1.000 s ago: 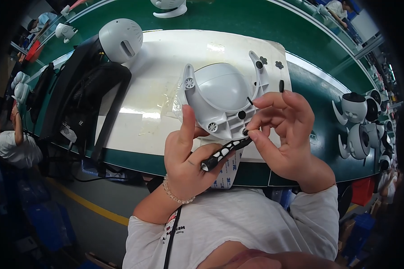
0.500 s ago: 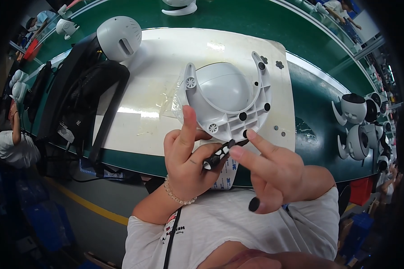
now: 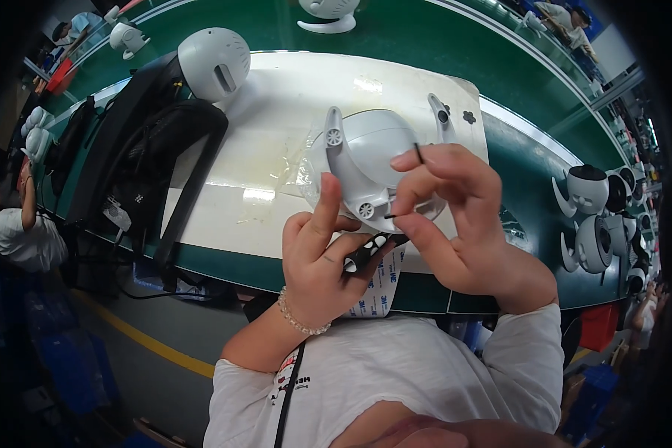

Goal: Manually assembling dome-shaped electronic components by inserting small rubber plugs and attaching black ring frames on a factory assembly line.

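A white plastic housing [image 3: 377, 138] lies in front of me with its crescent-shaped base [image 3: 332, 160] turned up. A black round pad [image 3: 443, 116] sits near one tip of the base. My left hand [image 3: 317, 254] is closed on a curled black sheet of pads [image 3: 362, 257] with white round gaps, just below the base's near edge. Over the base's near right part, my right hand [image 3: 459, 216] pinches a small black pad [image 3: 390, 216] between thumb and finger. Another black pad [image 3: 419, 154] clings to a fingertip of that hand. My right hand hides much of the ribbed part.
A white board [image 3: 239, 172] covers the green table. At left stand a grey-white round housing [image 3: 215, 63] and black bags [image 3: 138, 142]. Several white devices [image 3: 593, 243] stand at the right. Printed backing paper [image 3: 381, 287] hangs at the near edge.
My right hand has moved up and over the base, from fingers spread beside the sheet to a pinch on a black pad. My left hand keeps its hold and has shifted slightly right.
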Tool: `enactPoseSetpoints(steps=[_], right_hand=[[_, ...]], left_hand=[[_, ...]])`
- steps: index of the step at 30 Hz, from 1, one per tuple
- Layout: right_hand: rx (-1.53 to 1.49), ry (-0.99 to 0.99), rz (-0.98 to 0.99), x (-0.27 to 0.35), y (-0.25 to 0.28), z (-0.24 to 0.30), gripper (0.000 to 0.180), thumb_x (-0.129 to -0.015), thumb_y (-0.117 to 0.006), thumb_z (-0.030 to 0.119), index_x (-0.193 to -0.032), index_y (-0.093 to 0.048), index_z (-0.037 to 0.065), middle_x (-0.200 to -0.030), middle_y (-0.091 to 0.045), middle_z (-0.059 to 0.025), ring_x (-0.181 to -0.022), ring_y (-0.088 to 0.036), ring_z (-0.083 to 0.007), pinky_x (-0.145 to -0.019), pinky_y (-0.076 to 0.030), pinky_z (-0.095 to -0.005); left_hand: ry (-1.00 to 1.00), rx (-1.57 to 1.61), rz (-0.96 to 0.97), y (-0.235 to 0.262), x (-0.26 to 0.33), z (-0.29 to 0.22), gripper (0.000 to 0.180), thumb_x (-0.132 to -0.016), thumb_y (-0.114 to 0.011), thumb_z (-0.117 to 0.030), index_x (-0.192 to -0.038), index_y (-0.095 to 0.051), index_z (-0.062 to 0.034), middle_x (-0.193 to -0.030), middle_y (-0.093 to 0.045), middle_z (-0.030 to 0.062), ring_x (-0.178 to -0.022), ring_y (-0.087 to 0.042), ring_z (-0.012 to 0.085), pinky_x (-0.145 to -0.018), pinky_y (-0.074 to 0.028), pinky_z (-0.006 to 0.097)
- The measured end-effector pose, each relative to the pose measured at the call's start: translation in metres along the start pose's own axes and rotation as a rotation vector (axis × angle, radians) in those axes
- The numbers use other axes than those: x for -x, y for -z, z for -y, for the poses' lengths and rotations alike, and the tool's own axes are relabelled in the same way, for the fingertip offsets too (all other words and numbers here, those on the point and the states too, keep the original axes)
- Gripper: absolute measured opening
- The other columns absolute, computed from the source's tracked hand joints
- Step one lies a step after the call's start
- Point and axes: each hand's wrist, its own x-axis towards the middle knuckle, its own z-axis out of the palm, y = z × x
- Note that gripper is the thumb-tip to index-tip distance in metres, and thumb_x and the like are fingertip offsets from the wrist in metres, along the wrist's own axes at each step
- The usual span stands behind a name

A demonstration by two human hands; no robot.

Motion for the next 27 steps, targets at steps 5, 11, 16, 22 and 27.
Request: enactPoseSetpoints(steps=[5, 11, 16, 22, 27], right_hand=[[-0.092, -0.228, 0.140, -0.011, -0.006, 0.003, 0.054, -0.077, -0.050, -0.008, -0.122, -0.024, 0.005, -0.101, -0.045, -0.0127, -0.081, -0.051, -0.0123, -0.071, -0.041, -0.0236], [0.486, 0.065, -0.006, -0.005, -0.016, 0.008, 0.052, -0.073, -0.055, -0.006, -0.118, -0.030, 0.005, -0.089, -0.058, -0.0084, -0.081, -0.058, -0.0177, -0.090, -0.029, -0.0407], [0.667, 0.060, 0.113, 0.002, -0.013, 0.028, 0.042, -0.070, -0.060, -0.001, -0.106, -0.041, 0.005, -0.086, -0.064, -0.0070, -0.100, -0.056, -0.0234, -0.099, -0.015, -0.0461], [0.485, 0.001, 0.058, -0.033, 0.009, 0.009, 0.015, -0.070, -0.063, 0.004, -0.081, -0.053, 0.005, -0.130, -0.034, -0.0169, -0.126, -0.025, -0.0366, -0.099, -0.022, -0.0443], [0.319, -0.110, 0.097, -0.059, -0.001, -0.011, 0.008, -0.078, -0.055, 0.011, -0.081, -0.051, 0.005, -0.132, -0.034, -0.0155, -0.129, -0.020, -0.0340, -0.101, -0.019, -0.0420]], left_hand=[[0.003, 0.019, 0.017, 0.004, 0.000, 0.002, 0.022, -0.054, -0.073, -0.008, -0.071, -0.059, -0.0060, -0.129, -0.037, 0.0225, -0.068, -0.056, 0.0144, -0.063, -0.035, 0.027], [-0.014, 0.084, 0.005, 0.003, -0.002, 0.006, 0.023, -0.052, -0.071, -0.006, -0.071, -0.058, -0.0050, -0.129, -0.038, 0.0220, -0.068, -0.057, 0.0152, -0.063, -0.037, 0.027], [-0.028, 0.073, -0.013, 0.003, -0.002, 0.006, 0.023, -0.052, -0.071, -0.006, -0.071, -0.058, -0.0049, -0.128, -0.039, 0.0218, -0.068, -0.057, 0.0163, -0.063, -0.038, 0.027], [-0.028, 0.116, 0.070, 0.005, 0.002, 0.007, 0.028, -0.054, -0.074, 0.000, -0.076, -0.057, -0.0016, -0.134, -0.028, 0.0233, -0.073, -0.054, 0.0204, -0.067, -0.043, 0.029], [-0.022, 0.076, 0.079, 0.005, 0.000, 0.007, 0.023, -0.054, -0.075, -0.002, -0.069, -0.059, -0.0019, -0.135, -0.029, 0.0206, -0.071, -0.054, 0.0190, -0.064, -0.043, 0.029]])
